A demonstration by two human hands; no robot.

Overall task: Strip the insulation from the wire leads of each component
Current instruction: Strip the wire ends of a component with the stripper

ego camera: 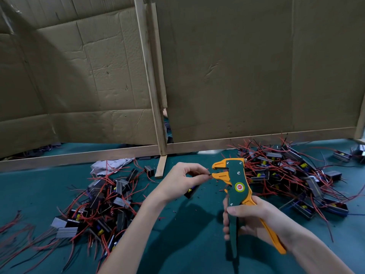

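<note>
My right hand (246,218) grips the handles of a green and orange wire stripper (236,180), held upright with its jaws pointing left. My left hand (183,178) pinches a thin black wire lead (209,175) whose tip sits in the stripper's jaws. The small black component (191,191) on that lead hangs below my left hand, partly hidden by it. One pile of black components with red and black leads (102,202) lies to the left. Another pile of components (292,173) spreads to the right.
All of this rests on a teal table mat (187,234), dotted with insulation scraps near the stripper. Cardboard panels in a wooden frame (158,86) wall off the back. A crumpled paper (110,165) lies by the frame's foot. Loose red wires (17,224) trail at the left edge.
</note>
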